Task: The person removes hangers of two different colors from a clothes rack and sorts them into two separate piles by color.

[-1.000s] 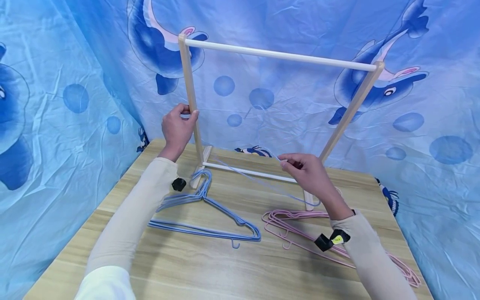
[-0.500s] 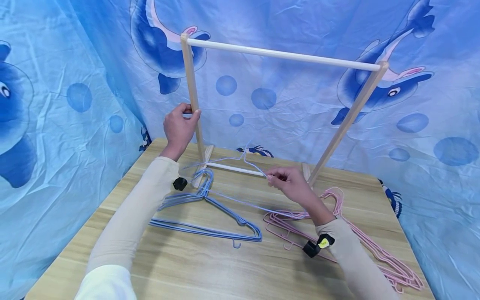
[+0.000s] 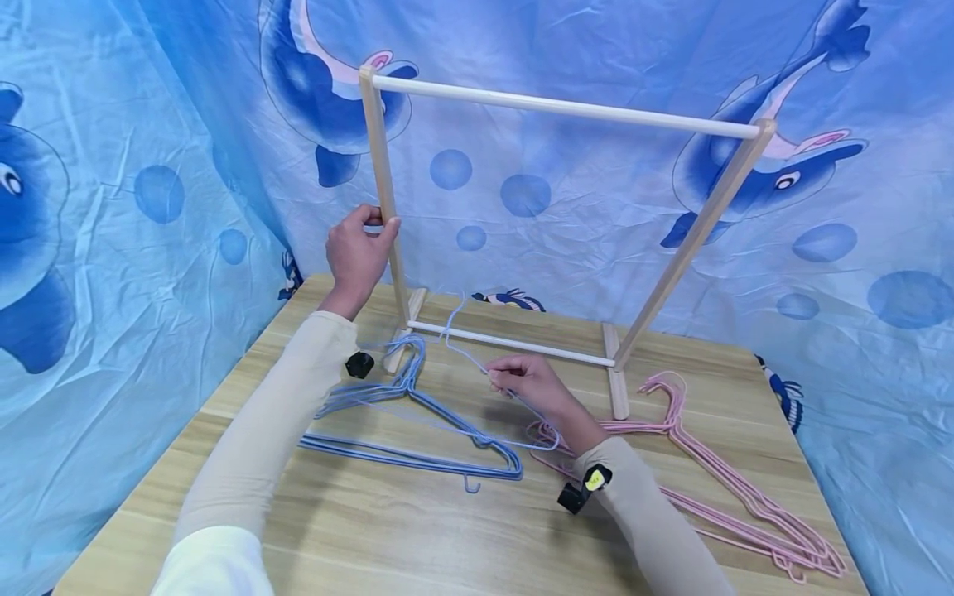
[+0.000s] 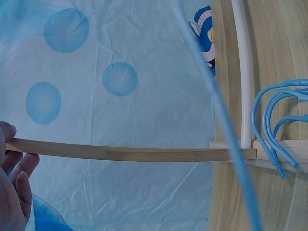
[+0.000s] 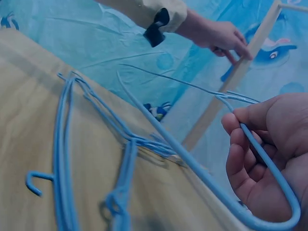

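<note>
My left hand grips the left wooden post of a small garment rack between thumb and fingers. In my right hand a blue wire hanger is pinched by one shoulder, held above the table. Its hook end points toward the rack's lower bar. Beneath it, several blue hangers lie stacked on the table, their hooks near the rack's left foot. In the left wrist view the held hanger's blurred wire crosses in front of the post.
Several pink hangers lie on the table at the right, beside the rack's right foot. The white top bar spans both posts. A blue curtain with dolphins stands behind and at the sides of the wooden table.
My right hand has moved left and toward me, carrying the blue hanger from near the right post to above the blue stack. The left hand stays on the post.
</note>
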Motion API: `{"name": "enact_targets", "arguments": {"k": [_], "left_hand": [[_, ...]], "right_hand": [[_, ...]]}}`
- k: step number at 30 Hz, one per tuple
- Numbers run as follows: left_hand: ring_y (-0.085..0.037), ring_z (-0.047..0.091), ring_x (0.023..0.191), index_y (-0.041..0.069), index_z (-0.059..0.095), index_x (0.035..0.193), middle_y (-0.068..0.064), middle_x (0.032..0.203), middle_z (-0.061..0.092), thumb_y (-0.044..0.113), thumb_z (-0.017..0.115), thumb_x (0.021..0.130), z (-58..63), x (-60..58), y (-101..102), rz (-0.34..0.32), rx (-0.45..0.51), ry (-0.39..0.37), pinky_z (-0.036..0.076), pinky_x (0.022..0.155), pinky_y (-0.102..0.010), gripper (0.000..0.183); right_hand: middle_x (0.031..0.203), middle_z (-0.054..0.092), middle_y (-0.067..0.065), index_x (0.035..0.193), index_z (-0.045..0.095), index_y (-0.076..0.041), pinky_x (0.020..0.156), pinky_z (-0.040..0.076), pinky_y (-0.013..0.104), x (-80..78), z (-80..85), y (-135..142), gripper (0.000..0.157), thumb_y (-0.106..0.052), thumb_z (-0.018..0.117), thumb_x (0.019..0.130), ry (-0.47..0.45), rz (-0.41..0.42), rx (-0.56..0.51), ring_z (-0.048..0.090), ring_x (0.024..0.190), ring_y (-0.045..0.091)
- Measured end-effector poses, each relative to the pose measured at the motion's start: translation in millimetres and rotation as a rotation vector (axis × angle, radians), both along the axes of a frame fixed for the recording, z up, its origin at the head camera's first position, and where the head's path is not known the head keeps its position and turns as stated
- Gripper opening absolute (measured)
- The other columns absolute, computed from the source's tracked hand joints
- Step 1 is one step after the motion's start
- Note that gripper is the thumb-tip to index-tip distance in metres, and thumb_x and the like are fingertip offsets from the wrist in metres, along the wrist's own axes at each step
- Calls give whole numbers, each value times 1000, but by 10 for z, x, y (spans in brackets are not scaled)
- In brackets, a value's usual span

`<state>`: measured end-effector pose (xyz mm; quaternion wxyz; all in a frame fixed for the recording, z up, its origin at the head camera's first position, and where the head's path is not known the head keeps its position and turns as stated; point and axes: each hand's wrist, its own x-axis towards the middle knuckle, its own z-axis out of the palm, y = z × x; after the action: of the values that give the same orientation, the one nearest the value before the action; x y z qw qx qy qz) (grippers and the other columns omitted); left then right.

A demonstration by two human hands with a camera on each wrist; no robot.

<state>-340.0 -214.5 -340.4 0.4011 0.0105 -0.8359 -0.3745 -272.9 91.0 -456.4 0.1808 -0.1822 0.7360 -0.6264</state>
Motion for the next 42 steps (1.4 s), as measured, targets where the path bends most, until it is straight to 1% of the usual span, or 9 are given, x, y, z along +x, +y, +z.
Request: {"name": "enact_targets", "arguments": {"k": [5, 7, 12, 15, 19, 22, 32, 36, 42], "left_hand": [[-31, 74, 86, 6, 75, 106, -13, 101, 78, 36, 71, 97, -2, -5, 1, -2, -3, -2, 56, 81, -48, 31], [-31, 74, 85, 6, 75, 106, -13, 101, 78, 36, 71, 97, -4, -7, 0, 0, -5, -2, 56, 80, -49, 31], [-31, 75, 83, 6, 75, 106, -13, 101, 78, 35, 71, 97, -3, -2, -4, -3, -4, -2, 56, 78, -48, 30], [-30, 75, 83, 6, 74, 106, -13, 102, 77, 36, 71, 97, 4, 0, 0, -9, 1, 0, 57, 78, -48, 31], [-29, 76, 82, 6, 74, 106, -13, 103, 77, 36, 71, 97, 16, 6, 0, -12, 5, 6, 57, 78, -47, 32], [-29, 76, 83, 5, 74, 106, -13, 103, 77, 36, 71, 97, 17, 1, 1, -10, 5, 9, 57, 79, -47, 32], [-30, 75, 84, 6, 75, 106, -13, 101, 78, 36, 71, 97, -10, 9, -3, -6, 0, 11, 57, 78, -47, 31], [-29, 76, 83, 6, 74, 106, -13, 102, 77, 35, 71, 97, -8, 7, -1, -15, 10, 9, 57, 78, -47, 31], [-28, 76, 84, 6, 74, 107, -13, 104, 77, 36, 70, 98, -13, 4, -1, -17, 19, -1, 57, 79, -47, 32]], "right_hand": [[91, 74, 15, 120, 70, 9, 72, 54, 31, -4, -190, -196, 27, -7, 66, 99, -49, 37, -17, 66, 81, 22], [95, 72, 23, 120, 70, 9, 69, 53, 28, -4, -252, -274, 26, -6, 66, 99, -52, 51, -34, 65, 78, 22], [94, 71, 28, 119, 69, 12, 66, 53, 24, 25, -347, -427, 26, -4, 64, 99, -72, 83, -58, 63, 74, 18], [91, 72, 25, 120, 68, 13, 65, 53, 23, 50, -397, -481, 26, -4, 64, 100, -98, 96, -53, 63, 72, 13], [83, 73, 9, 121, 66, 16, 64, 53, 22, 76, -454, -537, 28, -3, 63, 100, -129, 105, -52, 63, 71, 9], [80, 72, 3, 119, 66, 17, 63, 53, 21, 81, -493, -565, 28, -3, 64, 99, -140, 103, -49, 62, 69, 8], [84, 78, 10, 102, 79, 4, 69, 52, 22, 27, -557, -560, 18, -12, 72, 95, -85, 104, 104, 66, 67, 10], [84, 78, 10, 103, 79, 2, 64, 51, 22, 16, -561, -560, 19, -14, 72, 96, -89, 102, 128, 66, 66, 10], [86, 78, 7, 110, 77, 0, 58, 49, 22, 23, -537, -544, 25, -19, 65, 101, -158, 81, 151, 65, 65, 9]]}}
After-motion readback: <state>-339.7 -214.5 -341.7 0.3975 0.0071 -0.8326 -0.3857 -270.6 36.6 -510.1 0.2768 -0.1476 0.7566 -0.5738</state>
